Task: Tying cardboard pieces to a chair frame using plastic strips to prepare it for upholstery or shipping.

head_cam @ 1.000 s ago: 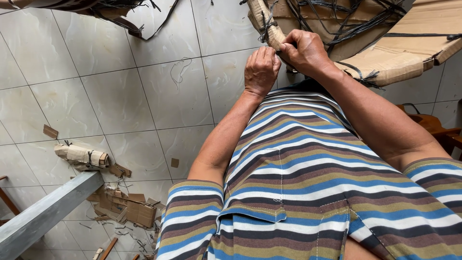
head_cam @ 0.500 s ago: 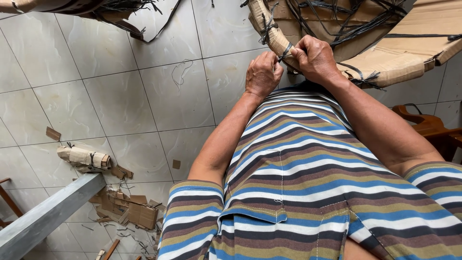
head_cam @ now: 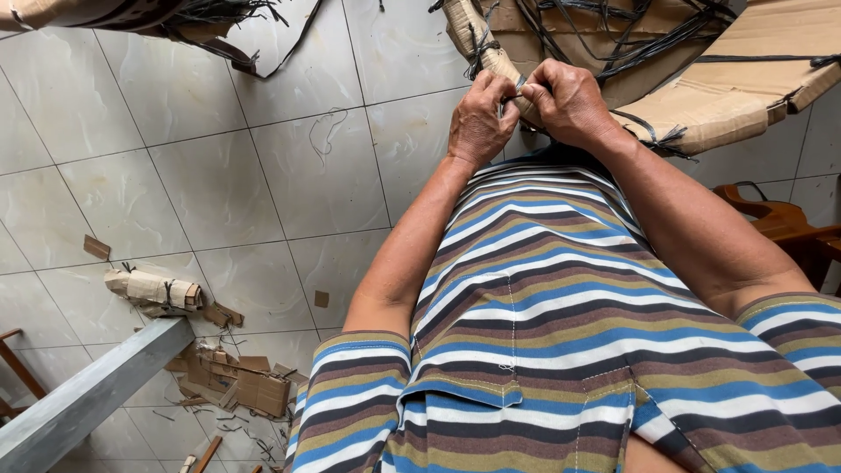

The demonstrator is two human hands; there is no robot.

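Cardboard scraps [head_cam: 236, 385] litter the tiles while both hands [head_cam: 526, 109] pinch a black strap [head_cam: 519, 86] on wrapped cardboard [head_cam: 718, 96].

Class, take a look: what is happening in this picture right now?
A person in a striped shirt works with both bare hands at a cardboard-wrapped piece bound with dark strapping. The left hand and the right hand are pressed close together, pinching a thin dark strap end between the fingers. On the tiled floor lie cardboard scraps and a small wrapped bundle.
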